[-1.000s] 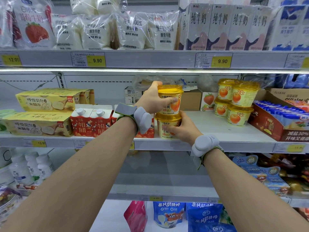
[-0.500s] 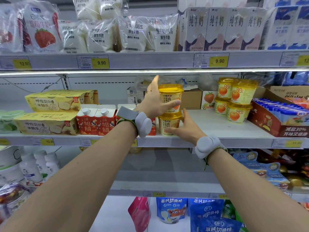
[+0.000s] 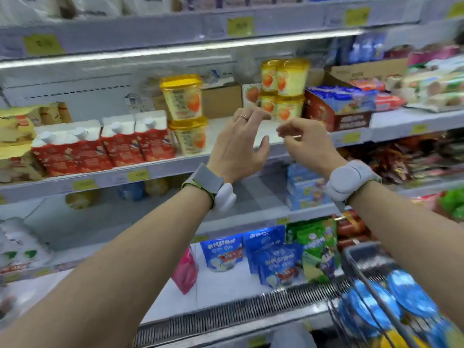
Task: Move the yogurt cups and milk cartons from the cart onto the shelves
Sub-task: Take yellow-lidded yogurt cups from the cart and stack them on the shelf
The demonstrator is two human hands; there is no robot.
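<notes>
Two yellow yogurt cups stand stacked on the middle shelf [image 3: 226,156], the upper cup [image 3: 182,96] on the lower cup [image 3: 190,136]. Both my hands hover in the air to the right of the stack and hold nothing. My left hand [image 3: 238,144] has loose, spread fingers. My right hand [image 3: 306,144] hangs with loosely curled fingers. Red and white milk cartons [image 3: 120,144] line the shelf left of the stack. At the bottom right, the cart [image 3: 361,259] holds several blue-lidded yogurt cups [image 3: 391,302]. The picture is blurred by motion.
A second stack of yellow cups [image 3: 283,89] stands further right, beside a red display box [image 3: 334,109]. Yellow cake boxes [image 3: 17,131] sit at the far left. Blue pouches [image 3: 251,252] and a pink pouch [image 3: 184,272] fill the bottom shelf.
Both hands let go of the stacked yellow cups and drew back to the right. My view swung right and down, and the cart came into sight.
</notes>
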